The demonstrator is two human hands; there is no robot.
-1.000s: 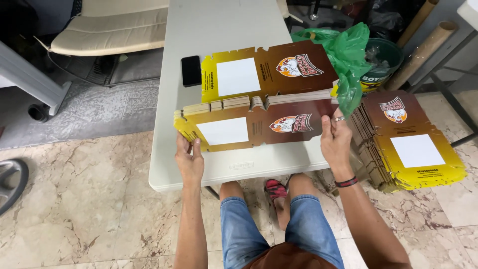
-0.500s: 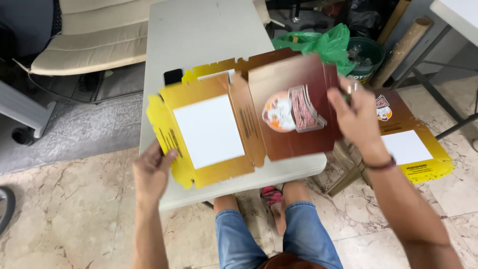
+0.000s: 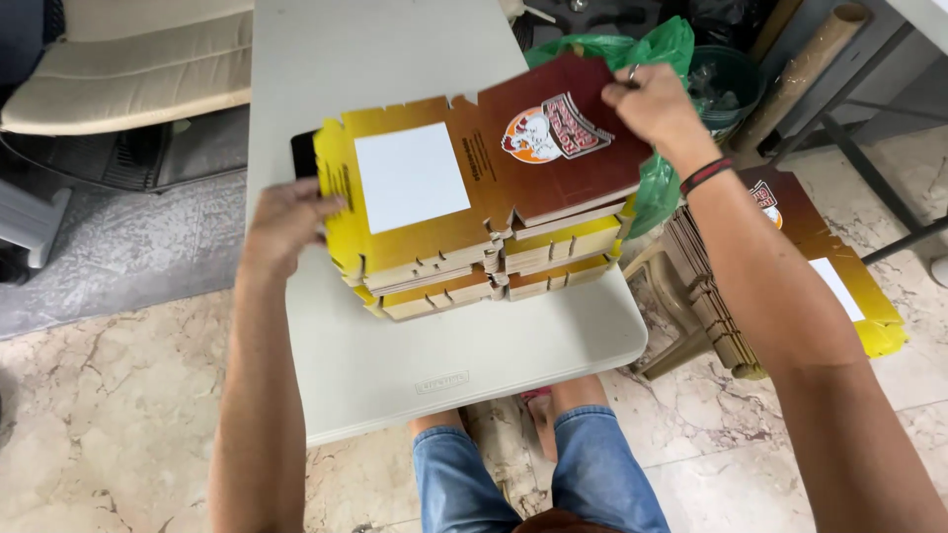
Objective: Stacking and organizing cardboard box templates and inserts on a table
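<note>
A flat, unfolded cardboard box blank (image 3: 464, 188), yellow and brown with a white square and a round picture, lies on top of other blanks (image 3: 494, 281) on the white table (image 3: 434, 365). My left hand (image 3: 286, 222) grips its yellow left edge. Over at the far right corner of its brown panel, my right hand (image 3: 657, 109) has hold of the blank. That brown end is tilted up a little.
A second stack of the same flat blanks (image 3: 790, 266) rests on a low stand to my right. A green plastic bag (image 3: 652, 188) and a dark bin (image 3: 726, 84) are behind it. A black phone (image 3: 304, 153) lies on the table. A beige chair (image 3: 118, 69) stands at the left.
The blank was held up and spread open in both hands half a second ago. It now lies down flat on the stack on the table, and both hands have followed it down.
</note>
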